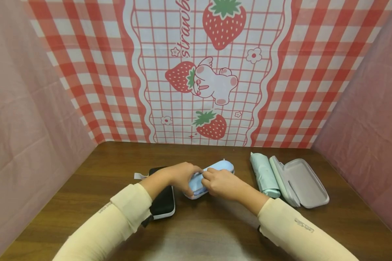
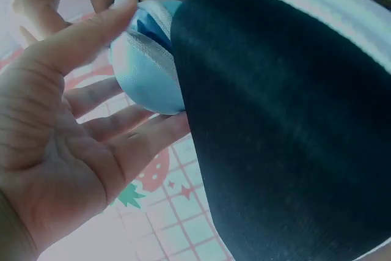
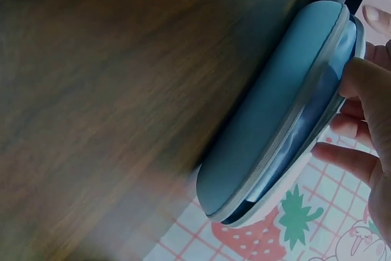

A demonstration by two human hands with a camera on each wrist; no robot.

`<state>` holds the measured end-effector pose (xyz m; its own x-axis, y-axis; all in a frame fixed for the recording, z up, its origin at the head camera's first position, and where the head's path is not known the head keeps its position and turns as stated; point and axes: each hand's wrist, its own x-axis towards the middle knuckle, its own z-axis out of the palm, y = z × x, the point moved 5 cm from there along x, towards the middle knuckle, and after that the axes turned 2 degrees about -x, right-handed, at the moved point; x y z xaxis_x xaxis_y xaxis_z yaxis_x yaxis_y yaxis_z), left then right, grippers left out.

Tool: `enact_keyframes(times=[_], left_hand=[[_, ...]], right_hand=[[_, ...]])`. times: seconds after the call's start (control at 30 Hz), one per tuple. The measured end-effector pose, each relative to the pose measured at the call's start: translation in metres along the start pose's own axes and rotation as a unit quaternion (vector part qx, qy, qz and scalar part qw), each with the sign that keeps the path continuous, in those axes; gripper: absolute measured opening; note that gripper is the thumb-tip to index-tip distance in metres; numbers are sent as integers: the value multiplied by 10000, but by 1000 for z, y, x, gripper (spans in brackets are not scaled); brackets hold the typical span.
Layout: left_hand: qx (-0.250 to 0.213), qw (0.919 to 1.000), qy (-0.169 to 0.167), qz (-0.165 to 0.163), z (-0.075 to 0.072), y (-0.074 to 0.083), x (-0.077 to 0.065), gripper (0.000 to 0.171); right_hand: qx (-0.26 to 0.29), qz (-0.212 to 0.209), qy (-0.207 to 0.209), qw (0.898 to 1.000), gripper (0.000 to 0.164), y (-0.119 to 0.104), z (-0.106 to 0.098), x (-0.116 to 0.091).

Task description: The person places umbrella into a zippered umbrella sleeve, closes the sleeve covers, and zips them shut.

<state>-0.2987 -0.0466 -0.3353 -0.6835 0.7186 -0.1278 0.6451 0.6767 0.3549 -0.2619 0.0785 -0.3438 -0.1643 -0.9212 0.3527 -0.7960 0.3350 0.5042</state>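
Observation:
A light-blue zip case (image 1: 223,165) sits in the middle of the table, its lid parted along the zipper. Crumpled blue fabric (image 3: 327,87) shows inside the gap in the right wrist view. My left hand (image 1: 183,177) holds the case's near left end, thumb on top and fingers along the far side. With thumb and fingers my right hand (image 1: 223,183) pinches the lid's edge partway along the opening. Beneath my left forearm lies a black case (image 1: 164,203) with a white zipper edge, partly hidden by the arm.
To the right lies a pale green rolled fabric bundle (image 1: 264,174). Beside it an opened case (image 1: 308,185) with a grey inside rests on the wooden table (image 1: 202,235). A strawberry-print cloth (image 1: 215,87) hangs behind, with pink cloth (image 1: 362,127) at the sides.

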Motion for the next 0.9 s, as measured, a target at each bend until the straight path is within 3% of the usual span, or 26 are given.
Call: enact_keyframes(times=[0.27, 0.43, 0.53, 0.63, 0.77, 0.9], left_hand=[[-259, 9995, -162, 23, 0, -1, 0, 55], [-189, 9996, 103, 205, -2, 1, 3, 50], [-80, 9997, 192, 135, -2, 4, 5, 48], [127, 9998, 175, 12, 0, 7, 7, 49], [651, 9978, 92, -86, 3, 14, 9, 53], [1272, 9917, 72, -156, 6, 21, 8, 56]], right_hand=[[778, 181, -168, 9967, 24, 4, -4, -2], [1217, 467, -192, 9913, 23, 11, -4, -3], [1533, 756, -228, 9850, 23, 19, -3, -4], [1805, 1199, -449, 9752, 23, 29, 0, -6], [2076, 1837, -1075, 9548, 31, 43, 6, -11], [2602, 1996, -1673, 9298, 41, 52, 12, -14]])
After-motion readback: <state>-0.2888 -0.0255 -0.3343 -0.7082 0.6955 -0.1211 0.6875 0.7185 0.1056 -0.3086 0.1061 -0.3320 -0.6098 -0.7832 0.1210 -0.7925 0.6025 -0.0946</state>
